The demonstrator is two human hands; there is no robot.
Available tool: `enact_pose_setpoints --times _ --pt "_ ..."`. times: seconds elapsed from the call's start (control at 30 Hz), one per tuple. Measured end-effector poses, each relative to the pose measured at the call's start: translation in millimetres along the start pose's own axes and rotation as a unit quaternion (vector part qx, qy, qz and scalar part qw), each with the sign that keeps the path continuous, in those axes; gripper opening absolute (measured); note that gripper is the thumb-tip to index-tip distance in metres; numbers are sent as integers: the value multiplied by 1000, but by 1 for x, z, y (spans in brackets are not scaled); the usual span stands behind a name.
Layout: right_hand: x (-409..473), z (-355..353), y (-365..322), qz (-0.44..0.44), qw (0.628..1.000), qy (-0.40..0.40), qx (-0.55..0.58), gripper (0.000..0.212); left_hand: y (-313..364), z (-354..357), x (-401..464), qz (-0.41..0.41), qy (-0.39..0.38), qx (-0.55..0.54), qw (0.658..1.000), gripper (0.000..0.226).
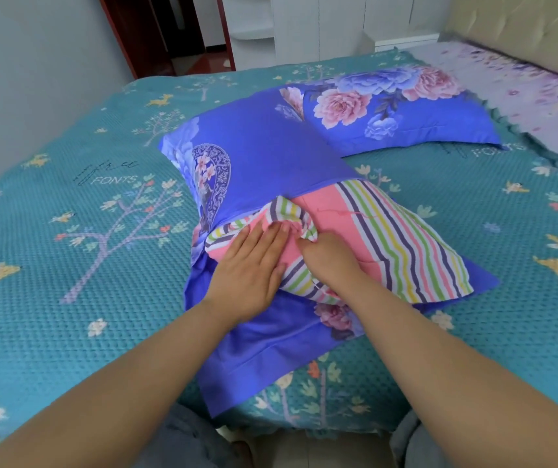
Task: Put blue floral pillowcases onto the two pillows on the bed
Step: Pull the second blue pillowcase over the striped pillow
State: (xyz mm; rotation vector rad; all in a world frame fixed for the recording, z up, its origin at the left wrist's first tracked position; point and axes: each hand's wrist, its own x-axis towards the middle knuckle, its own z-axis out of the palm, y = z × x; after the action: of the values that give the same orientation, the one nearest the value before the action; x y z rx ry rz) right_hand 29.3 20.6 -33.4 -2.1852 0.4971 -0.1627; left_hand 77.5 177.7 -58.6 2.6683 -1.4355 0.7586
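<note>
On the bed (68, 231), the near pillow (389, 238) lies half inside its blue pillowcase (264, 157), striped end sticking out toward the near right. The left hand (250, 271) presses flat on it, fingers straight; the right hand (328, 255) pinches a bunched striped corner (291, 214) — just beside the left fingertips. A second cased pillow (405, 109) lies far right.

Right hand (329, 258) fingertips buried in bunched striped pillow (402, 238) fabric (grip unclear); forearms cut by bottom edge.

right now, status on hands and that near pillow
Left hand flat on striped pillow; right hand gripping its bunched fabric. Near pillowcase partway on. Far pillow covered. Nothing blocking.
</note>
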Motion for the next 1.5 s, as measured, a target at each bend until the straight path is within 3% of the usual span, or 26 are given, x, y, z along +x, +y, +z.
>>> enact_pose_setpoints --times 0.07,0.2,0.27,0.33,0.4,0.5,0.57,0.67,0.77,0.9,0.97,1.0,1.03,1.1,1.17,1.23,1.3,1.4,1.5 --pt "0 -1 4 18 1000 22 12 44 6 3 23 -41 -50 -35 997 51" --pt "-11 -8 10 -16 993 116 2 31 4 3 60 -34 -139 -71 987 71" --pt "-25 -6 15 -97 977 167 -96 46 -4 6 73 -33 -159 -101 982 68" --pt "-33 -3 22 -214 910 221 -277 52 -12 7 81 -27 -171 -127 977 55" --pt "-27 -6 31 -225 873 179 -395 57 -14 4 87 -31 -187 -140 972 52" --pt "-10 -15 42 -129 902 55 -407 77 -4 -2 92 -48 -213 -79 973 52" --pt "-4 -14 47 -107 908 45 -402 81 12 -3 87 -52 -177 -9 983 54" --pt "1 -14 46 -88 916 52 -388 80 30 3 74 -42 -55 42 997 57" --pt "1 -17 46 -90 923 48 -372 79 29 11 71 -39 -54 36 997 57" --pt "-9 -39 49 -143 964 67 -214 65 14 10 95 -102 -200 -90 970 67" --pt "-13 -59 59 -92 969 165 -160 57 8 8 106 -121 -251 -133 951 74" --pt "-12 -70 68 -25 965 198 -168 57 6 6 109 -132 -270 -154 941 78" --pt "-13 -83 77 61 962 193 -182 63 5 4 113 -142 -285 -167 933 81" --pt "-15 -104 92 205 956 106 -183 81 7 0 118 -150 -306 -164 926 86" --pt "-17 -116 99 244 952 44 -179 92 10 -4 123 -153 -317 -157 922 90" --pt "-17 -123 99 245 957 32 -149 89 12 -6 124 -160 -322 -159 919 92" --pt "-16 -124 104 270 963 12 7 77 15 -9 126 -161 -322 -157 919 92" --pt "-11 -122 113 321 908 0 270 61 19 -14 126 -162 -320 -154 921 92" --pt "-1 -111 116 318 839 32 440 43 20 -13 124 -168 -316 -143 923 97"
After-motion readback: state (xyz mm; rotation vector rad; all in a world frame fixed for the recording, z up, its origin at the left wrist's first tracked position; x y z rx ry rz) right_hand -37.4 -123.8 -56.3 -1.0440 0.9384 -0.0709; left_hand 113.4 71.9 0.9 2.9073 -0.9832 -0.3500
